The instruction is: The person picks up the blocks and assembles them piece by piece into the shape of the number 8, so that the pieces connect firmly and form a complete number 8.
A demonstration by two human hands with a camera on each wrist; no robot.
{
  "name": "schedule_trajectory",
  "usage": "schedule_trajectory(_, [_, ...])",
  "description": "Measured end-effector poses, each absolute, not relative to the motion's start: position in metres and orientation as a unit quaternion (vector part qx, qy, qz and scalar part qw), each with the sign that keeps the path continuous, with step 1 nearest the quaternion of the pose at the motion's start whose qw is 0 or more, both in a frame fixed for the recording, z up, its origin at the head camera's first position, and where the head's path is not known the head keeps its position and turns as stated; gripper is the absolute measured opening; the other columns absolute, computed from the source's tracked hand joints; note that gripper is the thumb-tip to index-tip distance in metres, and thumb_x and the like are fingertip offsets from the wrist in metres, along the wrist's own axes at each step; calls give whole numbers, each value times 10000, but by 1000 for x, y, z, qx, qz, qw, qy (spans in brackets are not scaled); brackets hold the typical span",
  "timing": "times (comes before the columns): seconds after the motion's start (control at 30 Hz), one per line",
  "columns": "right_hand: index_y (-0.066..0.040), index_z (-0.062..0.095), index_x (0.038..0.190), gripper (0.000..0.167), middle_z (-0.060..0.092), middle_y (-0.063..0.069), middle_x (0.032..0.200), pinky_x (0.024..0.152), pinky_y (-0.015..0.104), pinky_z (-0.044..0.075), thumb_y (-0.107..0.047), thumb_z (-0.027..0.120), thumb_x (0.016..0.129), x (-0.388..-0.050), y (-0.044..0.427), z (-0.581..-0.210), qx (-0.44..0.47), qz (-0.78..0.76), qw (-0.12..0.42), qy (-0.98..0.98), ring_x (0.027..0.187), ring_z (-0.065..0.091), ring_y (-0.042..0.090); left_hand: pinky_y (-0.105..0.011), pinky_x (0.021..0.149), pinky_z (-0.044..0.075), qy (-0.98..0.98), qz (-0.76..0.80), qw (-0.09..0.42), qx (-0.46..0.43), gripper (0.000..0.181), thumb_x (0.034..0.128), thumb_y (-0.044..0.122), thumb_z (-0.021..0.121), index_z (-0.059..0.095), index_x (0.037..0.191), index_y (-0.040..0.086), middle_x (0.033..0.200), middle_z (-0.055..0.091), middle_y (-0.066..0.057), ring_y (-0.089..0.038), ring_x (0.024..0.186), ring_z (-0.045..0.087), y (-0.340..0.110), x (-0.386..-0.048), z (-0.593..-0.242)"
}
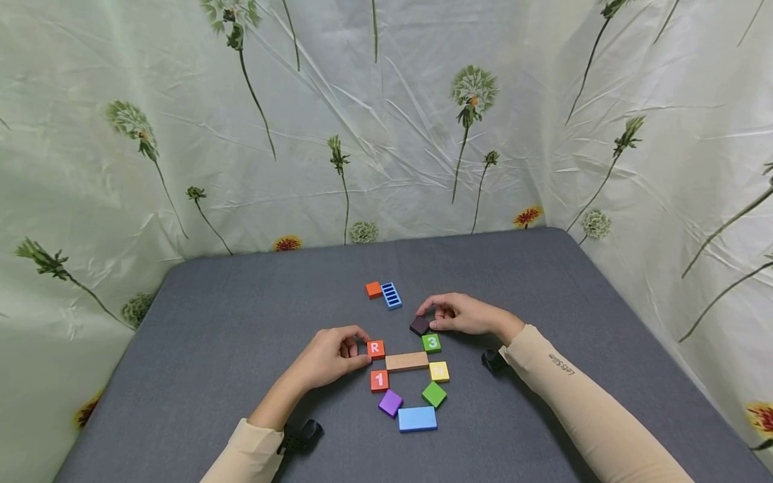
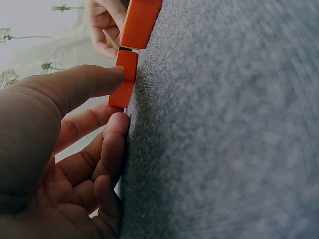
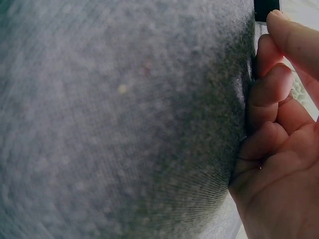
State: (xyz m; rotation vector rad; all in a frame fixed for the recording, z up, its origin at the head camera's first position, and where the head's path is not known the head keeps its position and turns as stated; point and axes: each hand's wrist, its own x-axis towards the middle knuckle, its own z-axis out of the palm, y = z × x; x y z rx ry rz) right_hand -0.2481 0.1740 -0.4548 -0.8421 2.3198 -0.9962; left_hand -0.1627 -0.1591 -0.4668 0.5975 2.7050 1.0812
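My left hand [image 1: 331, 354] pinches a red block marked R [image 1: 376, 349] between thumb and index finger; in the left wrist view the thumb lies along the red block's side [image 2: 122, 92]. Further back and right, my right hand [image 1: 464, 314] has finger and thumb on a dark, nearly black block [image 1: 419, 326], whose corner [image 3: 264, 10] shows at the top of the right wrist view. Just in front of it lies a green block with a 3 [image 1: 431, 343]. A wooden plank [image 1: 407, 361] reaches from near the R block toward a yellow block [image 1: 439, 371].
Nearer me lie a red block marked 1 [image 1: 379, 380], a purple block [image 1: 390, 403], a green block [image 1: 434, 394] and a blue rectangular block [image 1: 417, 419]. An orange block [image 1: 374, 290] and a blue slotted block [image 1: 391, 295] lie farther back on the grey tabletop [image 1: 253, 302].
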Motion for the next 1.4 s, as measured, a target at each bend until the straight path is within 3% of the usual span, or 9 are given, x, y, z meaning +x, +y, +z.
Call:
schedule_trajectory(0.43, [-142,672,1372,303,603,-37,901,712,246,416,-167,669,1071,-249,174,-455,-306,-355,238,851,756,507,96,-222,590,398,908,361,78,199,211,944,206,839,750,1130,160,787,588,62,-50,664,500,-159,-162,-467])
schedule_trajectory(1.4, [-110,650,1399,326,617,-24,920,717,256,425,-182,647,1081,-249,174,-453,-296,-372,253,843,770,521,112,-221,601,404,910,356,88,192,216,947,214,833,747,1140,173,797,588,77,-47,669,502,-158,-164,-468])
